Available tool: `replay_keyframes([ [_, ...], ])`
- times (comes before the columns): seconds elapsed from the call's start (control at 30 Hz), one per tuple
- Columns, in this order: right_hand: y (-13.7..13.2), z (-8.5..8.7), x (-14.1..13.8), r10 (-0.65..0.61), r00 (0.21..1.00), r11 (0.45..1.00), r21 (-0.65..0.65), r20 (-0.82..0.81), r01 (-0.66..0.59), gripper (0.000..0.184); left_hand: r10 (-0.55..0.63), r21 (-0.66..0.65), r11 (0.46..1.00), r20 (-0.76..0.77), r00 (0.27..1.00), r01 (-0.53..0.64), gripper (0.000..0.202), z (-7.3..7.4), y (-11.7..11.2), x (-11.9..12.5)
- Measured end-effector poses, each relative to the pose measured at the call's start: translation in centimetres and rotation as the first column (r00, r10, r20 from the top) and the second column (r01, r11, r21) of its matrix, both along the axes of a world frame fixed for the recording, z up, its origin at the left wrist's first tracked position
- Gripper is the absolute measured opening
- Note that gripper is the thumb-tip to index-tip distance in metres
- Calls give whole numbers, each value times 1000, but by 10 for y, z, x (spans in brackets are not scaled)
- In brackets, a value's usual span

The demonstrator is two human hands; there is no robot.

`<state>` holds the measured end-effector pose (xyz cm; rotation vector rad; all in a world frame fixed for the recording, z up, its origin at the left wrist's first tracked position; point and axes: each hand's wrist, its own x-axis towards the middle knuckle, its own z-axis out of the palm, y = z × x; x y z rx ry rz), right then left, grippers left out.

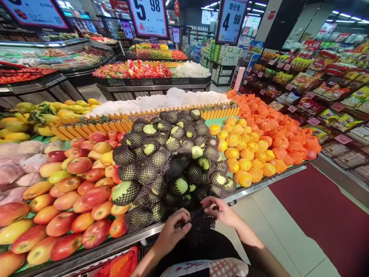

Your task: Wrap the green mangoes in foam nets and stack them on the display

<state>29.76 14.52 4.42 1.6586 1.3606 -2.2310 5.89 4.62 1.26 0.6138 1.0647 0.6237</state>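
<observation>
My left hand and my right hand are both closed on a black foam net sleeve, held between them just in front of the display's metal edge. The fingers pinch its rim on either side. Whether a fruit sits inside the sleeve is hidden. Right behind my hands lies a heap of green fruit in black net sleeves.
Red-yellow mangoes fill the display to the left, oranges in orange nets to the right. A yellow picket divider runs behind. Price signs hang overhead. A red floor mat and snack shelves are on the right.
</observation>
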Motion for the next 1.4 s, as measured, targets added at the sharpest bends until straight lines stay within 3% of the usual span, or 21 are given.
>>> replay_keyframes([
  [0.1, 31, 7, 26, 41, 989, 988, 153, -145, -18, 43, 148, -42, 988, -35, 988, -150, 48, 0, 31, 40],
  [0.17, 42, 6, 47, 49, 971, 996, 86, -233, -30, 46, 195, -87, 975, -95, 976, -203, 52, -1, 49, 69],
  [0.27, 52, 0, 78, 79, 977, 992, -81, -198, -97, 54, 226, -139, 961, -96, 970, -237, 53, 0, 73, 108],
  [0.33, 61, -3, 97, 71, 978, 977, -184, -194, -108, 45, 201, -157, 966, -52, 978, -207, 51, 1, 89, 127],
  [0.47, 91, -3, 131, -155, 962, 963, -251, -224, 97, 39, 117, -85, 988, -114, 987, -127, 42, -7, 131, 143],
  [0.57, 114, -2, 152, -401, 907, 904, -220, -130, 368, 50, 125, 17, 992, -305, 944, -125, 36, -29, 176, 136],
  [0.63, 124, -1, 162, -527, 846, 836, -229, -80, 499, 55, 128, 128, 990, -566, 814, -67, 33, -51, 207, 128],
  [0.67, 127, 0, 166, -562, 824, 812, -238, -71, 533, 55, 89, 136, 991, -714, 694, 13, 32, -63, 221, 125],
  [0.73, 130, 1, 174, -582, 810, 797, -250, -73, 550, 52, -96, -20, 985, -892, 441, 174, 41, -86, 245, 122],
  [0.77, 131, 2, 178, -578, 813, 801, -245, -74, 547, 50, -196, -123, 968, -915, 353, 218, 50, -96, 253, 122],
  [0.83, 130, 5, 188, -572, 818, 809, -197, -53, 553, 45, -351, -285, 926, -890, 290, 248, 66, -112, 265, 125],
  [0.97, 125, 15, 222, -607, 788, 787, -57, 106, 614, 49, -479, -423, 875, -826, 298, 236, 87, -125, 279, 129],
  [1.13, 125, 28, 271, -678, 709, 734, 124, 194, 668, 67, -454, -391, 884, -850, 269, 255, 79, -118, 296, 117],
  [1.23, 131, 27, 280, -685, 690, 724, 112, 232, 681, 62, -304, -255, 944, -920, 246, 212, 74, -108, 300, 107],
  [1.3, 135, 22, 273, -693, 681, 715, 103, 236, 691, 55, -136, -110, 988, -952, 274, 110, 73, -97, 297, 103],
  [1.33, 136, 19, 266, -688, 691, 721, 96, 223, 687, 51, -46, -40, 999, -945, 323, 26, 73, -92, 294, 104],
  [1.4, 138, 9, 247, -631, 756, 773, 58, 175, 632, 46, 161, 62, 977, -846, 508, -206, 77, -78, 283, 111],
])
